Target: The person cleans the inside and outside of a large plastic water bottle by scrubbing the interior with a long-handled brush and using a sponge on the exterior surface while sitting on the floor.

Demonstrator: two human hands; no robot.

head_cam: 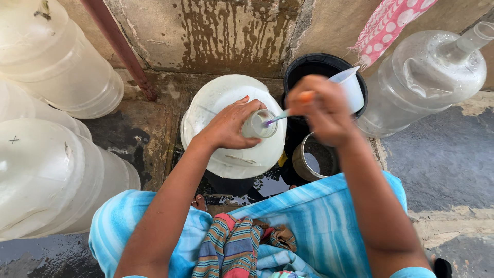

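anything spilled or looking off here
Yes: water has pooled on the ground below the white jug that the left hand grips by the neck. The wall behind is streaked with dark stains.

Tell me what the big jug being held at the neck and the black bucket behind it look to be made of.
Jug: probably translucent whitish plastic, matte, light glowing through its walls. Black bucket: likely plastic, smooth, moulded rim with slight sheen.
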